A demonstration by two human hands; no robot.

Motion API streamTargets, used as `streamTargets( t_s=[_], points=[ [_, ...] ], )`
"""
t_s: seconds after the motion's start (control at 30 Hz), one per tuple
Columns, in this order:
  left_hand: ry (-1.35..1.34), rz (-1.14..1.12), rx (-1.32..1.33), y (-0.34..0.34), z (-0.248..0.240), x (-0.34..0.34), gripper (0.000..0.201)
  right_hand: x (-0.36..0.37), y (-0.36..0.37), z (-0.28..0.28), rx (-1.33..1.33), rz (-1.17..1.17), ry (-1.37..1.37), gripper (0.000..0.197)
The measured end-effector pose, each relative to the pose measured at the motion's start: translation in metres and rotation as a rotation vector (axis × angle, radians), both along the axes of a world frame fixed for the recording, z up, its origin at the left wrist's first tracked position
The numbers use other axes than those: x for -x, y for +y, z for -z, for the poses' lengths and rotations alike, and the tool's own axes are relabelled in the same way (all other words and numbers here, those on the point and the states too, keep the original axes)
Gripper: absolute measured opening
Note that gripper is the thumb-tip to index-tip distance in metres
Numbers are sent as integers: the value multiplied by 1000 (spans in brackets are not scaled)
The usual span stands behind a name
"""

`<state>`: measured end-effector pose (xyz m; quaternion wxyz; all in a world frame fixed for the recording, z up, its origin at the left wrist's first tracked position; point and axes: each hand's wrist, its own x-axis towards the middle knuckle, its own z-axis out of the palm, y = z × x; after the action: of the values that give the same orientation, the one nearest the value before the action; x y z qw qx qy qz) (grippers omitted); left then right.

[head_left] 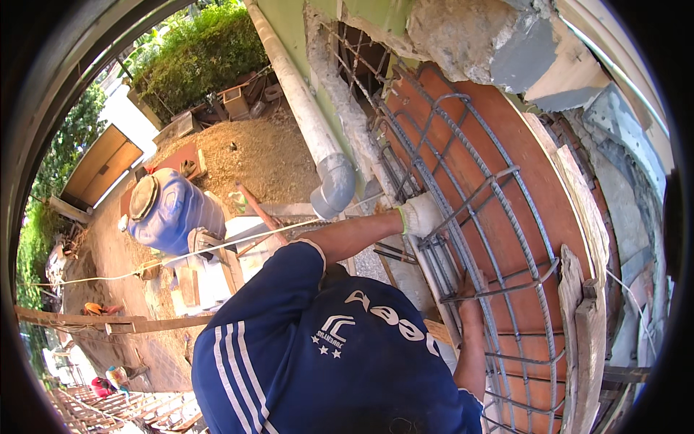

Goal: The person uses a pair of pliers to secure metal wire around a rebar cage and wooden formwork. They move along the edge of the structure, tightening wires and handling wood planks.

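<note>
A long cage of steel rebar (499, 192), longitudinal bars crossed by bent stirrups, runs along the right against a reddish-brown panel (567, 210). My left hand (423, 215), in a white work glove, is closed at the bars on the cage's left side; its fingertips are partly hidden. Lower down, my right hand (471, 288) reaches in among the bars and looks bare. A stirrup crosses in front of it, and its fingers are mostly hidden, so I cannot make out its grip. Both arms come from dark blue sleeves.
A grey pipe elbow (336, 184) ends a white downpipe near my left forearm. A pale cord (181, 258) stretches across the left. Beyond are a blue barrel (184, 213) and a sand heap (264, 155). Broken concrete (463, 36) overhangs the top; rough boards (587, 347) edge the right.
</note>
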<state>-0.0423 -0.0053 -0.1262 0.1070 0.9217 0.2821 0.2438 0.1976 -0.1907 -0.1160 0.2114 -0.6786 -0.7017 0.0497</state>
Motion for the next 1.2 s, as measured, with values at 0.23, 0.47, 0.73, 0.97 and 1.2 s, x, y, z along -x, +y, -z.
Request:
streamTargets(
  t_s=[0.23, 0.47, 0.73, 0.97, 1.2],
  points=[
    [85, 125, 255, 9, 13, -7, 46, 23, 1, -3, -266, -64, -261, 17],
    [367, 20, -268, 45, -25, 28, 35, 4, -5, 20, -151, 19, 15, 15],
    [223, 137, -178, 11, -12, 4, 44, -1, 0, 19, 61, -90, -3, 33],
    [237, 126, -224, 13, -17, 18, 43, -16, 7, 47, 390, 34, 612, 35],
    [278, -132, -334, 28, -1, 33, 19, -3, 9, 18, 493, 23, 810, 20]
  ],
)
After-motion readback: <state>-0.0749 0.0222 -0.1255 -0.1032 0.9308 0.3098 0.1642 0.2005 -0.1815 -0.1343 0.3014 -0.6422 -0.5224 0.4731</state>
